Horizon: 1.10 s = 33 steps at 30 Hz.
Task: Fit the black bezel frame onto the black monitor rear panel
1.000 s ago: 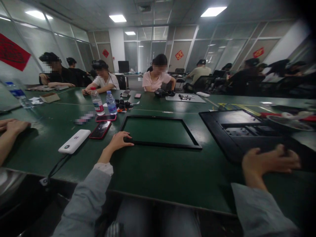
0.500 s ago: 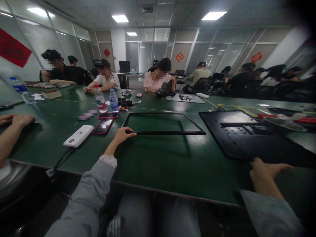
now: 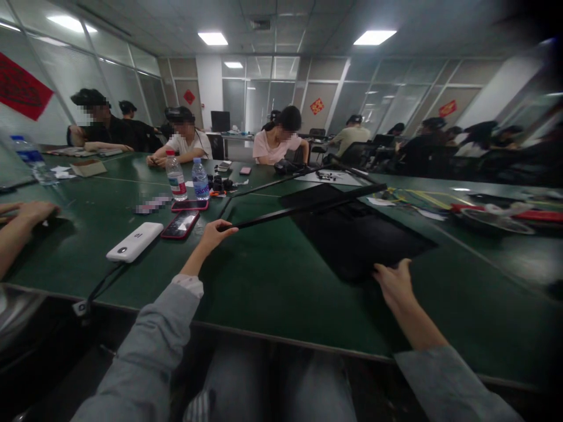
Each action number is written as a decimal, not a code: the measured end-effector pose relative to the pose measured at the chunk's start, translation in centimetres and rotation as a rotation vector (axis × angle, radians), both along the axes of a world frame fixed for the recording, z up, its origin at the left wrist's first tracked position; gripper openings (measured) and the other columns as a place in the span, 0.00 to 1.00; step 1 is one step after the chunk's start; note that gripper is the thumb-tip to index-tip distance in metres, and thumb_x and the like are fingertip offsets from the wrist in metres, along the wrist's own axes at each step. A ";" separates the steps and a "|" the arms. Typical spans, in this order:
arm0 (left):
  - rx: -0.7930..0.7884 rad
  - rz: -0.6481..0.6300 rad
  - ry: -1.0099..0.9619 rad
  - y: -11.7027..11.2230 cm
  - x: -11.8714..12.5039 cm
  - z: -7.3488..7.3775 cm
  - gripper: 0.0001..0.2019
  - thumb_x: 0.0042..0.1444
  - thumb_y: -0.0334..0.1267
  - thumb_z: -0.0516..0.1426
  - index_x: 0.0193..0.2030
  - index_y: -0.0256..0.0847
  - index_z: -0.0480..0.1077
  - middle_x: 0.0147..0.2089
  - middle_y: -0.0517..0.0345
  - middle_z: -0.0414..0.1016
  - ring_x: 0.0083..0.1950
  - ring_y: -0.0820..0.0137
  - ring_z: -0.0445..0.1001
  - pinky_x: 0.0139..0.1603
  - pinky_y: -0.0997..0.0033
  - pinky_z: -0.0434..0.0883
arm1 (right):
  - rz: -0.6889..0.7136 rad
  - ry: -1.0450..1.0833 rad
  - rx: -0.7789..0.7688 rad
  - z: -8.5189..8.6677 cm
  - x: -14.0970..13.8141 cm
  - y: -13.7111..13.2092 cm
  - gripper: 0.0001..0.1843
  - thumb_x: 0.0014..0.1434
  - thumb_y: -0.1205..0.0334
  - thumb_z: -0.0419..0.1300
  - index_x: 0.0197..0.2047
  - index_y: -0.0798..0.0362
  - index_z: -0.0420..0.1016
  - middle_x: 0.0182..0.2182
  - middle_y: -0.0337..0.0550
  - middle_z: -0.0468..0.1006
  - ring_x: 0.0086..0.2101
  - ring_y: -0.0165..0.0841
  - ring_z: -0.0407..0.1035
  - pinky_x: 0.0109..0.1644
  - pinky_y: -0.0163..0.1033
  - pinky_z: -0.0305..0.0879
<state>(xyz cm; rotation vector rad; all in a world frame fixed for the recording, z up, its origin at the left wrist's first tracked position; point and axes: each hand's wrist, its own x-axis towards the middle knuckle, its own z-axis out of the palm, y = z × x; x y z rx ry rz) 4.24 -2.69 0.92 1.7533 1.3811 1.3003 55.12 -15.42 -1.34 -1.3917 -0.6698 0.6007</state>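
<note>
My left hand (image 3: 214,237) pinches the near left corner of a thin black rectangular frame (image 3: 277,216). The frame is raised and tilted, its right end higher and reaching over the far part of a flat black panel (image 3: 369,237). At the panel's near edge is my right hand (image 3: 396,286), its fingers gripping that edge and partly hidden beneath it. The panel lies low over the green table (image 3: 272,293); whether it touches the surface I cannot tell.
Left of the frame are a white power bank (image 3: 135,241) with a cable, a red-edged phone (image 3: 180,224), and two bottles, one red-capped (image 3: 176,179). Another person's hand (image 3: 37,211) rests at far left. A round mesh-like object (image 3: 497,221) sits at right. People sit across the table.
The black panel has moved left with my right hand, partly under the frame. The frame's right end has risen and swung away, while my left hand keeps its corner.
</note>
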 end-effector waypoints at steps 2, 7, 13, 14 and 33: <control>0.022 0.005 0.013 -0.1 0.0 0.1 0.27 0.43 0.61 0.69 0.38 0.40 0.79 0.37 0.52 0.82 0.39 0.63 0.79 0.44 0.63 0.74 | 0.108 0.107 -0.056 0.4 -0.8 1.4 0.58 0.38 0.71 0.67 0.71 0.37 0.53 0.35 0.36 0.74 0.28 0.29 0.68 0.28 0.30 0.69; 0.112 0.064 0.176 -0.3 -0.4 0.1 0.21 0.47 0.58 0.69 0.38 0.43 0.79 0.39 0.53 0.83 0.42 0.61 0.79 0.47 0.62 0.73 | 0.107 0.005 -0.044 1.8 -0.1 6.8 0.28 0.48 0.69 0.64 0.54 0.47 0.74 0.36 0.40 0.79 0.34 0.33 0.75 0.37 0.35 0.76; 0.243 0.137 0.396 0.2 0.7 -0.1 0.18 0.48 0.55 0.70 0.38 0.45 0.80 0.42 0.54 0.82 0.45 0.60 0.79 0.55 0.56 0.70 | 0.189 0.045 0.065 2.4 2.5 11.0 0.17 0.64 0.43 0.55 0.43 0.47 0.73 0.38 0.48 0.81 0.45 0.40 0.78 0.57 0.49 0.74; 0.262 0.124 0.427 0.3 1.0 -0.2 0.18 0.48 0.55 0.70 0.39 0.46 0.80 0.43 0.54 0.83 0.47 0.59 0.79 0.58 0.54 0.68 | 0.224 -0.045 0.058 2.4 2.7 11.1 0.17 0.62 0.42 0.58 0.43 0.46 0.74 0.40 0.48 0.82 0.48 0.41 0.77 0.59 0.50 0.72; 0.137 -0.095 0.727 2.5 2.2 -0.3 0.21 0.62 0.61 0.57 0.45 0.45 0.77 0.48 0.54 0.82 0.50 0.60 0.77 0.62 0.51 0.57 | -0.011 -0.799 -0.216 -3.3 2.7 10.8 0.32 0.60 0.48 0.52 0.63 0.53 0.73 0.52 0.56 0.79 0.50 0.52 0.74 0.58 0.58 0.68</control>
